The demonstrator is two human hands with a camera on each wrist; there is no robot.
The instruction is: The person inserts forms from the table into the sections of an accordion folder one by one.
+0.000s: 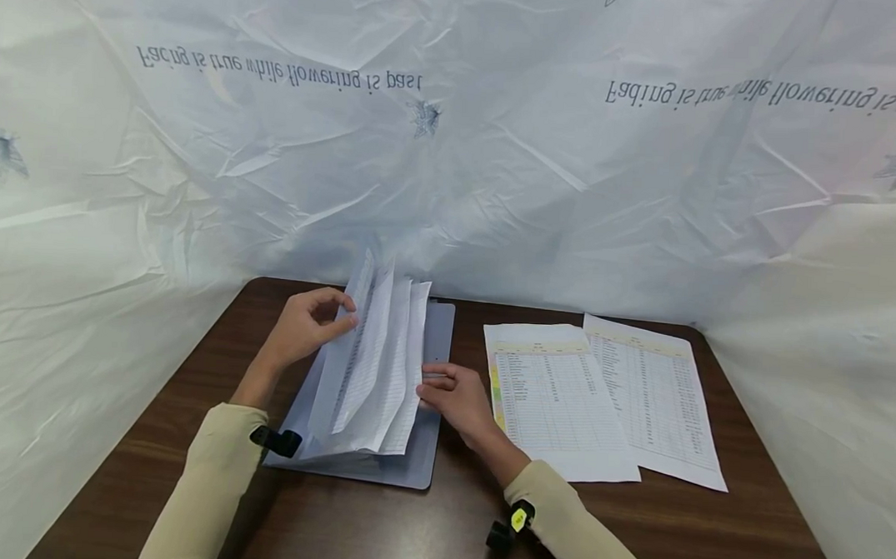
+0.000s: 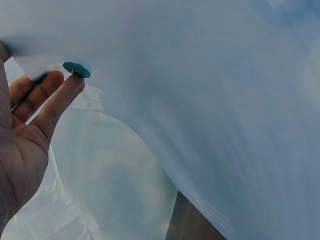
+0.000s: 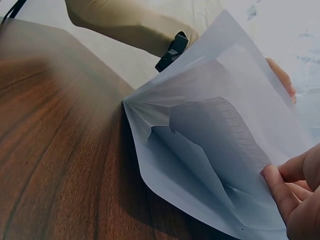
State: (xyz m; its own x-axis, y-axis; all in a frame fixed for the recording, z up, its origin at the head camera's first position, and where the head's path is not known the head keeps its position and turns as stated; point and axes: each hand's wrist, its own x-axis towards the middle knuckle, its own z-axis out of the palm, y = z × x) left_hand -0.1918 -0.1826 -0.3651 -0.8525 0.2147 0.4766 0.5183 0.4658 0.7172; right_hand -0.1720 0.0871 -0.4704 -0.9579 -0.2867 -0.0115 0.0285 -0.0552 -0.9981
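A pale blue plastic document folder [image 1: 438, 337] stands spread open on the table, with several printed paper sheets [image 1: 394, 377] fanned upright in it. My left hand [image 1: 307, 323] holds its raised cover by the upper left edge, thumb and index finger at the rim. In the left wrist view, a teal button [image 2: 76, 69] shows at the fingertips of that hand. My right hand [image 1: 461, 397] pinches the right edge of the sheets between thumb and index finger. Seen from the right wrist, the folder's lower panel [image 3: 160, 185] lies on the wood under the lifted pages.
Two printed sheets lie on the right of the dark wooden table [image 1: 453, 513]: a nearer one with coloured tabs [image 1: 563, 401] overlaps a farther one [image 1: 661, 397]. A white patterned sheet of plastic [image 1: 459, 188] hangs behind and along both sides.
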